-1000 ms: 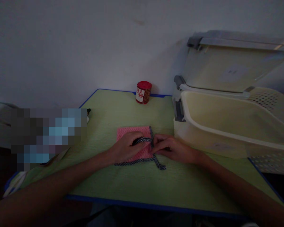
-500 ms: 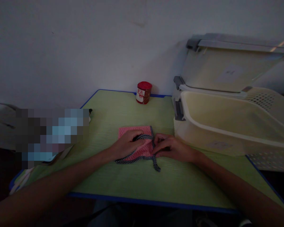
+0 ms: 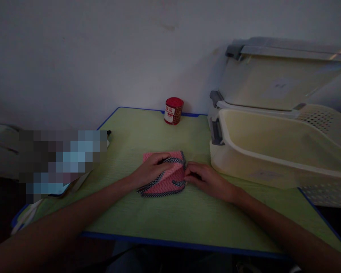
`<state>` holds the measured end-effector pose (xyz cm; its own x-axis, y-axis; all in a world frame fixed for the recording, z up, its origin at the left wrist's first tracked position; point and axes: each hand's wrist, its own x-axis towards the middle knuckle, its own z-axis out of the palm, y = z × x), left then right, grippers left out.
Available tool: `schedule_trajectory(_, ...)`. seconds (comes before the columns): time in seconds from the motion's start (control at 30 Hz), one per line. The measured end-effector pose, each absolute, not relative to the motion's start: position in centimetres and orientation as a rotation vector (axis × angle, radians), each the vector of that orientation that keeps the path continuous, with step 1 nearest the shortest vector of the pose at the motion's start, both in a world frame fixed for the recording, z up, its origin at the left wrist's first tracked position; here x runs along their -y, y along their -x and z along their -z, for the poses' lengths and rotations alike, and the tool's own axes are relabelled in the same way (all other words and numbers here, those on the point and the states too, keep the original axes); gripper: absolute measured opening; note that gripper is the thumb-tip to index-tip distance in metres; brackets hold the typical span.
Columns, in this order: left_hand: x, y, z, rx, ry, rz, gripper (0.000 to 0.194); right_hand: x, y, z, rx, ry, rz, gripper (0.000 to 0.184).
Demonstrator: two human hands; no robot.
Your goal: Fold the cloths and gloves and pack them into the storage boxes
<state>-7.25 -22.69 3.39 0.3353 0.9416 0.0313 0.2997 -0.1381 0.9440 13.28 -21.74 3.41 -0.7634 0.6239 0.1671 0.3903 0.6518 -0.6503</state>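
A pink textured cloth (image 3: 166, 184) with a black-and-white checked border lies on the table in front of me, partly folded over. My left hand (image 3: 153, 168) rests across its left and upper part, its thumb and fingers closed on a raised edge. At the cloth's right edge, my right hand (image 3: 206, 178) holds its thumb and forefinger pinched together on the border. A short strip of the checked border turns inward near the right fingertips. The palm of my left hand hides some of the cloth.
On the light green table (image 3: 125, 132) with blue edging, a red cylinder (image 3: 174, 111) with a white label stands near the wall. An open cream bin (image 3: 244, 159) with grey latches and a raised lid (image 3: 281, 81) is at right. A blurred-out patch (image 3: 65, 163) covers something at left.
The loose strip of border that hung out over the table at the lower right has been turned in onto the cloth. My left hand has lifted the folded edge a little.
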Motion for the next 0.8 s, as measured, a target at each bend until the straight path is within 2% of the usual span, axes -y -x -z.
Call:
schedule_trajectory(0.3, 22.7, 7.3, -3.5, -1.141, -1.597, -0.825, 0.02, 23.1, -12.3, -3.4, 2.639, 1.024, -0.433, 0.007)
schedule_trajectory(0.47, 23.1, 7.0, -3.5, -1.126, -1.746, -0.831, 0.023, 23.3, -12.0, -3.0, 2.62, 1.029, -0.336, 0.007)
schedule_trajectory(0.57, 23.5, 6.8, -3.4, -1.137, -1.871, -0.76, 0.025, 23.2, -12.0, -2.9, 2.594, 1.043, -0.354, 0.007)
schedule_trajectory(0.73, 24.0, 6.9, -3.7, -0.992, -2.06, -0.679, 0.016, 23.2, -12.2, -3.4, 2.526, 1.06, -0.547, 0.014)
schedule_trajectory(0.8, 24.0, 7.0, -3.7, -0.903, -2.134, -0.665, 0.02, 23.1, -12.3, -3.6, 2.492, 1.087, -0.586, 0.017)
